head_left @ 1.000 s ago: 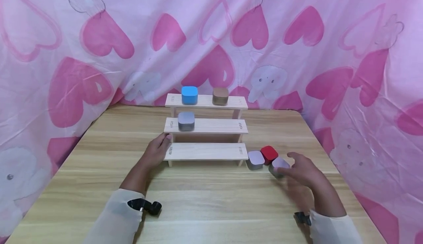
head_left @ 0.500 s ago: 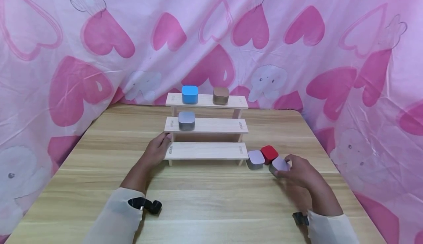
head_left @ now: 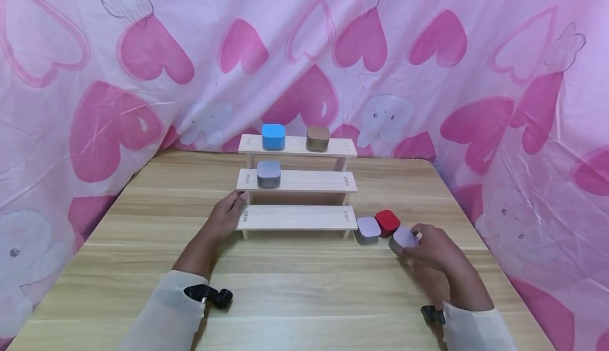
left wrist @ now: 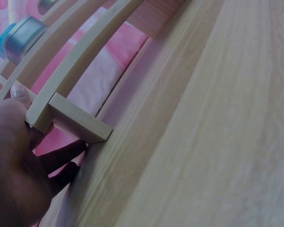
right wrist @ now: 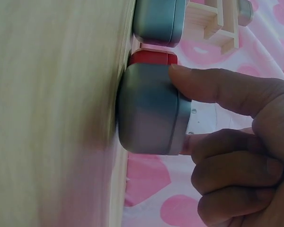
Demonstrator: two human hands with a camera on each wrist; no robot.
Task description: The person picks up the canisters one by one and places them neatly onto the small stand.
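At the right, my right hand [head_left: 434, 246] pinches a small square tin with a lilac lid [head_left: 403, 238] between thumb and index finger; the other fingers are curled in. In the right wrist view this tin's grey metal side [right wrist: 149, 109] shows close over the table. Just beyond it are a red tin [head_left: 387, 223] and another lilac-lidded tin [head_left: 368, 229]. My left hand [head_left: 226, 216] holds the left end of a three-step wooden shelf [head_left: 295, 218]. The left wrist view shows its thumb [left wrist: 20, 92] by the boards, with two fingers under the lowest board beside the leg.
On the top step stand a blue tin [head_left: 273, 137] and a brown tin [head_left: 317, 138]. A pale grey-blue tin [head_left: 268, 174] sits at the left of the middle step. Wood-grain table [head_left: 304, 293] lies in front, and a pink heart-print cloth [head_left: 304, 39] hangs behind and at both sides.
My right thumb and index finger have closed onto the near lilac-lidded tin, which has shifted very slightly right. The left hand and the shelf have stayed put.
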